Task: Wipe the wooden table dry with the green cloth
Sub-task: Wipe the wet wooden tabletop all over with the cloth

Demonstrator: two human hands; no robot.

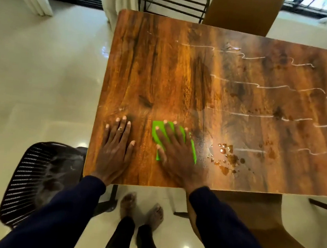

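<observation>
The wooden table is being wiped, the green cloth being pressed under the flat, straight-fingered right hand, the left hand spread open; the droplets rightward are probably due next.

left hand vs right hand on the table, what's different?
The left hand rests flat on the bare wooden table; the right hand presses the green cloth. The left hand wears a ring; the right hand shows none. The right hand lies next to the water droplets; the left hand sits nearer the table's left edge, away from them. Shared: both palm down, fingers straight, dark blue sleeves.
</observation>
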